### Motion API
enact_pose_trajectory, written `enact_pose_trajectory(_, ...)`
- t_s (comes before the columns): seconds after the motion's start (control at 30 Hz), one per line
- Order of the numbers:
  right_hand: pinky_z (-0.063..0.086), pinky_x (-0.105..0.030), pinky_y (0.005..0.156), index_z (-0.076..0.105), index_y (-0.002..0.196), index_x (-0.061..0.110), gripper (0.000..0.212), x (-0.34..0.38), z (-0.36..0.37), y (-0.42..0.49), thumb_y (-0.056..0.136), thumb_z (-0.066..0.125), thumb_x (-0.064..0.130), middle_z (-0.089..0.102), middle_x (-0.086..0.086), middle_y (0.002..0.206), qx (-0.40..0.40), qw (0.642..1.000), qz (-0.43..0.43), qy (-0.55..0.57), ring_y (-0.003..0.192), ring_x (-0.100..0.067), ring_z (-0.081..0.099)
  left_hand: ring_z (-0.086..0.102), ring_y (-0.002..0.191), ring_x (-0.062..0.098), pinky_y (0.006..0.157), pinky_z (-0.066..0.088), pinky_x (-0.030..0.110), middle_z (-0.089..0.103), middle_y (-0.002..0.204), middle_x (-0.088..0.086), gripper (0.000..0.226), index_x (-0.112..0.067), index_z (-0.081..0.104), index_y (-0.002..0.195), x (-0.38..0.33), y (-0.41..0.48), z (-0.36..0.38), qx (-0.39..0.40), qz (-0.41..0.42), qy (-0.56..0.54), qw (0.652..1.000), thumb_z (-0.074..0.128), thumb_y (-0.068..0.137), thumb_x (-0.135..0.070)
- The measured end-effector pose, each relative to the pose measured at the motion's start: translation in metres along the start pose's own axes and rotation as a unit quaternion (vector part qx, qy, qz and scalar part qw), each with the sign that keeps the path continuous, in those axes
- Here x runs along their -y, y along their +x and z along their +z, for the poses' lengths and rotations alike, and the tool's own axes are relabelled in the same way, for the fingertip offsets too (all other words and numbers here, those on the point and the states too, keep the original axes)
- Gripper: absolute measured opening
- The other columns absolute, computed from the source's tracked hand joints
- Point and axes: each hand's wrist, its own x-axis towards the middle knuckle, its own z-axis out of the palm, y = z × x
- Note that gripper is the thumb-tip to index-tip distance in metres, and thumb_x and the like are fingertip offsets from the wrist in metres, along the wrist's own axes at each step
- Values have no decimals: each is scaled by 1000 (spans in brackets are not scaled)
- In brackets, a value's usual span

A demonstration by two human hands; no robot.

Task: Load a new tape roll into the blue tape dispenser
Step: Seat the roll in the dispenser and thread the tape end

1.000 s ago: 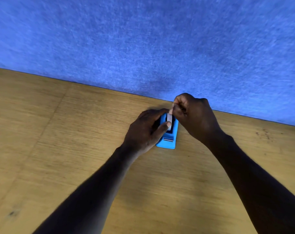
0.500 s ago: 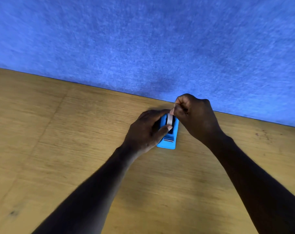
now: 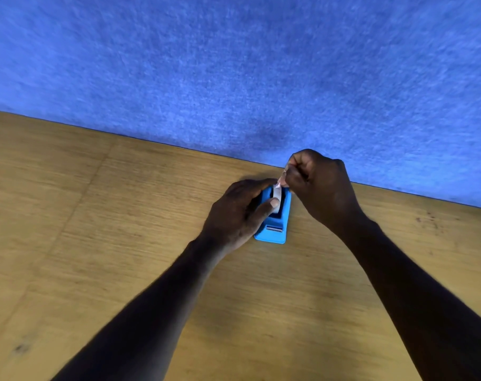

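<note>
Two fingertips of the right hand [image 3: 320,185] are pressed together on the free tape end [image 3: 282,182], a short clear strip lifting off the top of the roll at the far end of the dispenser. Follow that strip down and it runs straight back onto the tape roll [image 3: 277,194], which sits on edge in the well of the blue tape dispenser [image 3: 272,235]. The left hand [image 3: 238,213] is curled around the dispenser's left side, thumb tip pressing on the roll's rim, so it looks to be pinning roll and body to the wooden table [image 3: 96,215].

Now the relation that matters: the dispenser's long axis runs away from the person toward the blue felt wall [image 3: 234,64], and the cutter [image 3: 274,229] lies at the near end. The pinch is at the far end, so the cutter is toward the person from the grip, beyond the roll and the left thumb. I'd judge the next move calls for drawing the strip along that axis, over the top of the roll and down to the cutter. The right hand has the strip and is the one to do it; the left is nearer the cutter but busy. Risk, as I read it: the strip twisting or sticking to the fingers before it gets there
</note>
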Motion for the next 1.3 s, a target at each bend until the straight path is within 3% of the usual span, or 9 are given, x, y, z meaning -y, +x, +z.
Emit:
enact_pose_trajectory(0.23,57,-44,61,59,78,20,14,-3,1,1,86,50,26,72,-4,69,-21,1000,15,13,66,-24,70,47,125,3,97,46,28,58,131,-16,47,-34,52,136,2,0,1,8,-10,-7,1000,48,94,-53)
enact_pose_trajectory(0.4,43,-20,45,55,75,26,15,2,1,-3,89,58,23,71,9,69,-12,1000,-13,7,53,-10,59,46,125,1,95,41,21,58,131,-17,50,-38,46,139,3,-2,1,6,-3,-7,1000,51,92,-53)
enact_pose_trajectory(0.5,37,-10,48,55,81,25,10,7,-2,-11,91,57,24,70,12,73,-5,999,-42,-9,56,2,57,45,125,1,95,37,16,57,134,-16,52,-41,43,142,3,-2,1,7,5,-9,1000,46,92,-55)
enact_pose_trajectory(0.57,38,-15,50,55,85,24,7,10,-5,-18,92,53,25,67,11,71,4,997,-66,-30,58,1,57,46,128,1,99,37,14,56,138,-15,52,-35,44,144,7,-1,1,1,7,-28,1000,40,96,-53)
enact_pose_trajectory(0.67,52,-39,59,58,90,18,11,12,-7,-29,93,53,27,73,-2,79,12,995,-85,-57,68,-14,67,47,132,3,107,40,23,56,142,-10,54,-26,47,146,11,-2,2,-12,-8,-66,998,36,97,-48)
enact_pose_trajectory(0.73,53,-45,62,59,91,14,11,11,-7,-36,94,56,25,73,-5,81,2,992,-102,-69,69,-22,69,49,131,5,109,42,29,57,141,-7,51,-23,50,144,12,-2,4,-23,-14,-90,996,39,98,-42)
enact_pose_trajectory(0.87,54,-43,57,62,94,11,10,10,1,-53,93,59,20,74,-5,82,-23,989,-117,-92,67,-24,69,52,130,9,108,44,33,60,138,-2,44,-16,55,140,12,-2,6,-39,-7,-94,995,43,100,-29)
enact_pose_trajectory(1.07,53,-39,50,65,90,4,24,4,17,-72,93,50,22,72,-11,75,-72,974,-156,-148,62,-29,67,52,131,12,109,42,32,60,139,1,46,-13,55,140,8,0,3,-30,-16,-85,996,42,100,-34)
enact_pose_trajectory(1.3,49,-32,50,66,82,2,14,-5,30,-85,88,56,11,68,-10,69,-146,955,-193,-173,57,-25,62,55,128,14,106,46,40,62,136,2,48,-11,56,138,3,0,3,-32,-23,-97,995,44,99,-35)
